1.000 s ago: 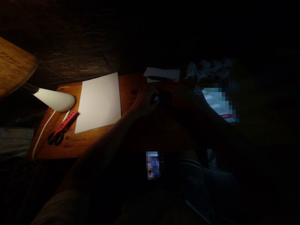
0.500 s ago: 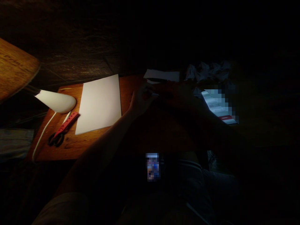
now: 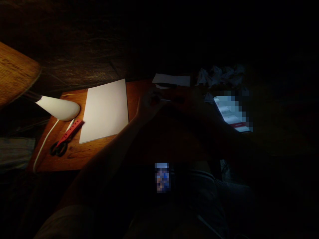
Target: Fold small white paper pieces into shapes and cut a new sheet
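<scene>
Over the dark middle of the table, my left hand (image 3: 151,102) is closed, its fingers pinching a small white piece of paper (image 3: 165,100). My right hand (image 3: 186,99) meets the paper from the other side with its fingers drawn together, though deep shadow hides much of them. The paper shows as a thin pale strip between both hands. Just beyond them lie a white paper sheet (image 3: 179,80) and a dark, long object (image 3: 166,85) on its near edge. Several folded white paper pieces (image 3: 219,77) stand at the back right.
A stack of white paper (image 3: 104,111) lies left on the wooden table (image 3: 74,162). Beside it are scissors (image 3: 59,148) with black handles in a red sheath and a lit lamp (image 3: 59,108) with its cord. Right, a glowing phone (image 3: 228,114) lies; another lit screen (image 3: 161,177) shows at my lap.
My hands have shifted slightly, and the paper between them now shows as a longer, thinner strip. The view has moved a little; the other things lie as before.
</scene>
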Action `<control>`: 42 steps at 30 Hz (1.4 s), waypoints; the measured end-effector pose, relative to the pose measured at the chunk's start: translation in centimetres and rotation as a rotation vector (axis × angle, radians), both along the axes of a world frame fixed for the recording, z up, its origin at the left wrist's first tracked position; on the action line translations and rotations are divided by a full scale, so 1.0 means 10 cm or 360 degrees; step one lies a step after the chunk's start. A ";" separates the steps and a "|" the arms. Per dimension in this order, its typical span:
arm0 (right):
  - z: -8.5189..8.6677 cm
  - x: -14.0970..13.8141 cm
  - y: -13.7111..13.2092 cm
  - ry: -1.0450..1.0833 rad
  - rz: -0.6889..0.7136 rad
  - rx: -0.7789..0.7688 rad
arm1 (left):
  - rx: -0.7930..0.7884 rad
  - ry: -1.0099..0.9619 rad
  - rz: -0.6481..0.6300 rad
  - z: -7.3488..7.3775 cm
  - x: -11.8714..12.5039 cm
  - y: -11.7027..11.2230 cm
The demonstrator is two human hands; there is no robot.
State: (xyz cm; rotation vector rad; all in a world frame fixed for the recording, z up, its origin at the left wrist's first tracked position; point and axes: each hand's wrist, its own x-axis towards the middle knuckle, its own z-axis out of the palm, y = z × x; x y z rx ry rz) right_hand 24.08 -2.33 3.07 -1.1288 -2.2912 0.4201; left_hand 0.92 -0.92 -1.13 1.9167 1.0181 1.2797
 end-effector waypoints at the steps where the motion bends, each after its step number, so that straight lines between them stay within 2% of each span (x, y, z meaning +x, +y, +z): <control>1: -0.01 -0.01 0.00 0.0045 -0.0032 -0.0004 | -0.0036 -0.0037 -0.0029 0.01 0.01 -0.01; 5: -0.04 -0.02 0.00 0.0139 -0.0118 -0.0042 | -0.0124 -0.0194 -0.0040 0.06 0.02 -0.02; 8: -0.04 -0.03 0.01 0.0192 -0.0082 -0.0082 | -0.0159 -0.0243 0.0009 0.06 0.02 -0.01; 12: -0.08 -0.06 0.04 0.0355 0.0014 -0.0134 | -0.0196 -0.0228 -0.0023 0.07 0.01 -0.01; 17: -0.19 -0.10 0.07 0.0603 0.0056 -0.0103 | -0.0148 -0.0317 -0.0115 0.05 0.03 0.00; 21: -0.25 -0.10 0.09 0.0804 0.0083 -0.0063 | -0.0100 -0.0454 -0.0051 0.02 0.03 0.02; 28: -0.25 -0.11 0.07 0.0761 0.0077 0.0015 | -0.0047 -0.0367 0.0025 0.08 0.01 -0.03; 34: -0.22 -0.12 0.04 0.0613 -0.0061 0.0066 | -0.0043 -0.0402 0.0037 0.06 0.02 -0.01; 42: -0.22 -0.11 0.07 0.0840 -0.0219 -0.0044 | -0.0101 -0.0425 0.0004 -0.04 0.03 0.07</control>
